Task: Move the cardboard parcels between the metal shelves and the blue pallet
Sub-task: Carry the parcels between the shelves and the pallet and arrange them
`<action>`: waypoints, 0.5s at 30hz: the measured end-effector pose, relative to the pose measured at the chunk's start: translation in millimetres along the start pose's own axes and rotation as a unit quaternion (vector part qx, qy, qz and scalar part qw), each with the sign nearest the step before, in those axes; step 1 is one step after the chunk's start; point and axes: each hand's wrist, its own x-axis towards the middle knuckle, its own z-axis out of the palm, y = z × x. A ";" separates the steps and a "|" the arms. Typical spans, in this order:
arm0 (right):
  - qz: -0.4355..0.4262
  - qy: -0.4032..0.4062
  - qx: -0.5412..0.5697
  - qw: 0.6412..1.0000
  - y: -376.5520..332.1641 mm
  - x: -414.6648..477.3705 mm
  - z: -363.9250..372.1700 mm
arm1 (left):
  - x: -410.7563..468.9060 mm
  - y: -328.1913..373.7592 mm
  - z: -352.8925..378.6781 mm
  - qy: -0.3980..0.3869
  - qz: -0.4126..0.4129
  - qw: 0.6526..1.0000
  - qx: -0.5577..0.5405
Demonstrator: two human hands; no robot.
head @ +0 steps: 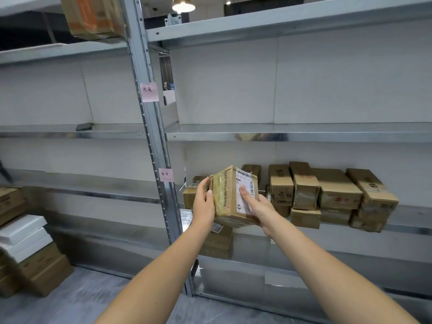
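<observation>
One taped, labelled cardboard parcel (pixel 233 197)

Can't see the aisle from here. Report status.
Left hand and right hand shut on taped parcel. Held before stacked parcels on shelf. Nothing blocking.

A parcel (pixel 235 197) sits between both hands, before the row of parcels (pixel 327 195) on the shelf (pixel 409 218).

Two pink sticky notes (pixel 149 95) (pixel 166 175) with handwriting stuck on grey upright post. Lit pendant lamp (pixel 183 4) top centre. White flat boxes (pixel 23 235) stacked lower left. Dark flat object (pixel 84 126) on left middle level; too blurred to identify.
</observation>
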 end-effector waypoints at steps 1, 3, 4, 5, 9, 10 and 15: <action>-0.014 0.008 -0.014 1.000 -0.2 -1.4 -0.3 | -0.8 -0.3 1.5 0.003 0.005 1.000 0.007; -0.044 0.020 -0.029 0.998 -0.2 -4.0 -1.4 | -2.1 -1.8 3.6 0.001 0.002 1.000 0.011; -0.052 0.024 -0.033 0.998 -0.4 -5.2 -1.7 | -2.3 -2.1 4.5 -0.006 -0.006 1.000 0.003; -0.056 0.026 -0.038 0.997 -0.4 -6.0 -1.4 | -2.6 -1.7 5.4 -0.020 -0.019 1.000 -0.009; -0.063 0.047 -0.056 0.995 1.0 -5.4 0.8 | -3.8 6.0 11.9 -0.085 -0.079 0.992 -0.039; -0.066 0.049 -0.053 0.995 0.4 -6.9 1.4 | -3.8 8.1 13.1 -0.096 -0.083 0.991 -0.040; -0.078 0.059 -0.055 0.994 -9.4 -15.2 -0.7 | -2.1 14.4 16.5 -0.119 -0.100 0.987 -0.027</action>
